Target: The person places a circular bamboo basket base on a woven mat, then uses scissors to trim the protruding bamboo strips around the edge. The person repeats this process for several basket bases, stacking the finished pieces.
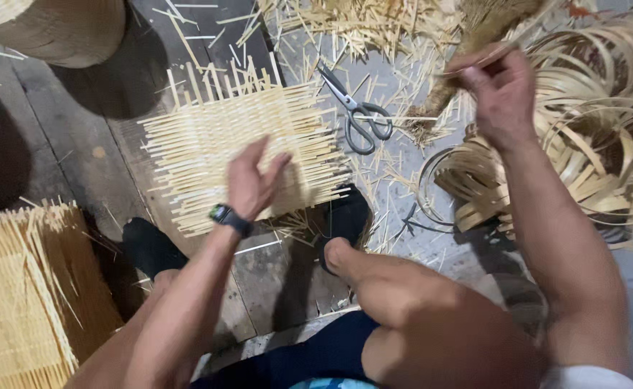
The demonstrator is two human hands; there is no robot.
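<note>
Half a mat (241,155) woven, by my guess: its middle is tight, strip ends loose all round.
My left grip (253,184) lies spread open on the mat on the floor; my right grip (500,90), up beyond it, pinches one strip (507,39). No container shows; coils (597,137) lie right of that grip.

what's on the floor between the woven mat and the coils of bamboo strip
In the head view, grey-handled scissors lie between the woven mat and the coils of bamboo strip, among scattered bamboo offcuts.
</note>
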